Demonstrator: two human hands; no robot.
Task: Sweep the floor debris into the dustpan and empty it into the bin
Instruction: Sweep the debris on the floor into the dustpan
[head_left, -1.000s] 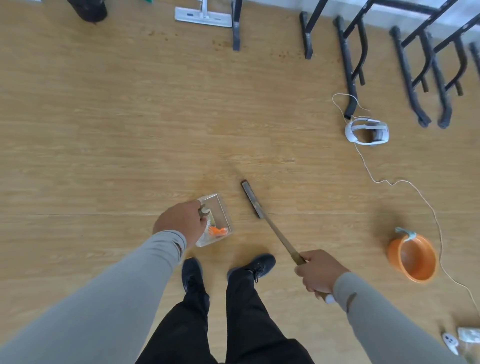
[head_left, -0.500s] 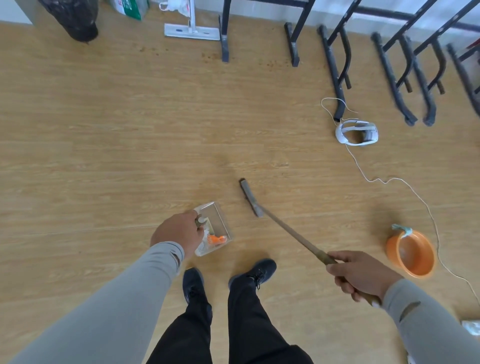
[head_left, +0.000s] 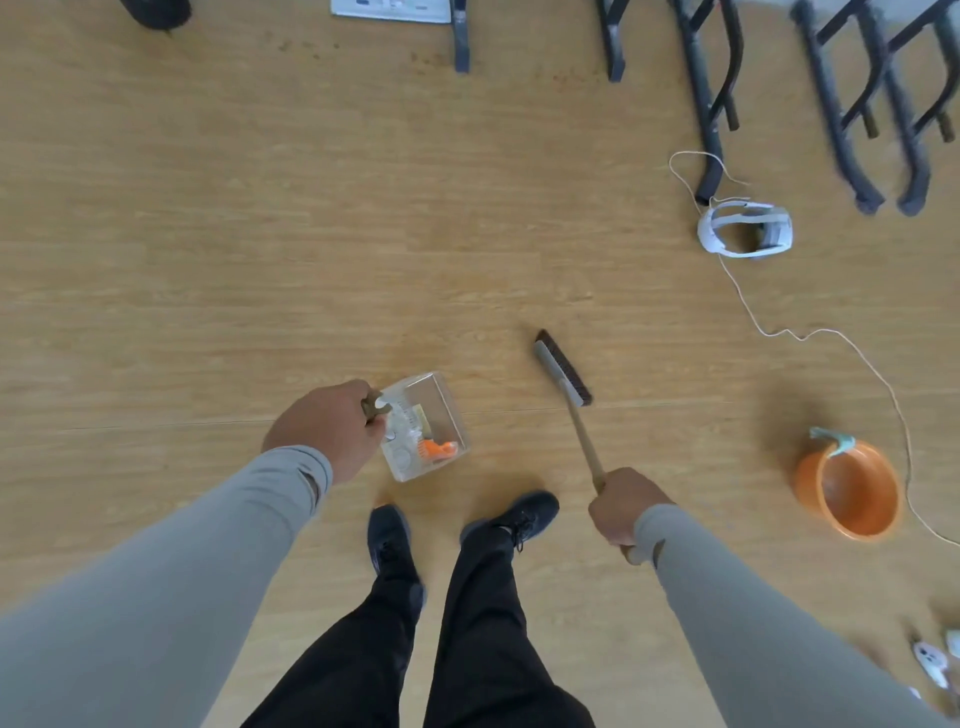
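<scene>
1. I look down on a tan wood-grain floor (head_left: 260, 234) that fills the view, a thin seam crossing it just ahead of the feet.
2. Black metal legs (head_left: 706, 104) of furniture line the far edge; a flat white base (head_left: 389, 10) and a dark object (head_left: 156, 10) sit at the top left, cut off by the frame.
3. The person stands mid-floor in black trousers and dark shoes (head_left: 519, 514), both grey sleeves reaching forward.
4. An orange basin (head_left: 852, 493) sits on the floor to the right, well apart from the feet, with a pale handle at its rim.
5. A white headset (head_left: 743, 228) lies near the furniture legs, its thin cable (head_left: 831, 332) trailing past the basin.
6. The broom (head_left: 563, 374) angles away from the body, its dark head by the floor ahead of the right shoe; I cannot tell if it touches.
7. The right hand (head_left: 623, 509) is clenched round the broom's wooden handle.
8. The left hand (head_left: 327, 426) grips the handle of a clear dustpan (head_left: 441, 395), ahead of the left shoe.
9. Debris (head_left: 439, 449), an orange scrap among pale bits, lies inside the dustpan.
10. Small white items (head_left: 930, 660) lie blurred at the lower right corner.
</scene>
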